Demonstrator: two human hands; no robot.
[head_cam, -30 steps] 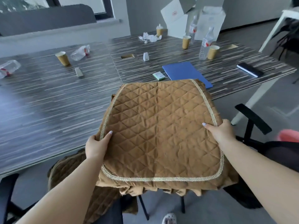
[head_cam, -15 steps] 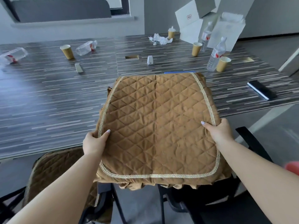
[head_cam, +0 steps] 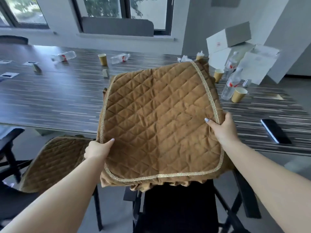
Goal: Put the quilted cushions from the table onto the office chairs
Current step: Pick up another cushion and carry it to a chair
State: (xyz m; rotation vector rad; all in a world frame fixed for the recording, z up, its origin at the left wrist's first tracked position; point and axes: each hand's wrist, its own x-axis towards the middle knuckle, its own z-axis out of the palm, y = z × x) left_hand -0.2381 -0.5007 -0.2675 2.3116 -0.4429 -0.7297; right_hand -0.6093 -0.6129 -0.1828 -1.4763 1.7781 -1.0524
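Observation:
I hold a brown quilted cushion (head_cam: pixel 159 121) with gold braid trim flat in the air, over the table's near edge and above a black office chair (head_cam: pixel 176 211). My left hand (head_cam: pixel 98 149) grips its left edge and my right hand (head_cam: pixel 222 127) grips its right edge. The cushion tilts, its far right corner raised. More brown fabric hangs folded under it. A second quilted cushion (head_cam: pixel 52 163) lies on the chair seat at the lower left. The black chair's seat below the held cushion is bare.
The long striped table (head_cam: pixel 50 100) carries paper cups (head_cam: pixel 239 95), plastic bottles (head_cam: pixel 230 86), a phone (head_cam: pixel 275 131) and white boxes (head_cam: pixel 227 42) at the far right. Another dark chair (head_cam: pixel 8 148) stands at the left edge. Windows line the far wall.
My view has swung left and lifted. The held cushion moved right and tilted, now over the bare black chair. The cushioned chair sits further left in view.

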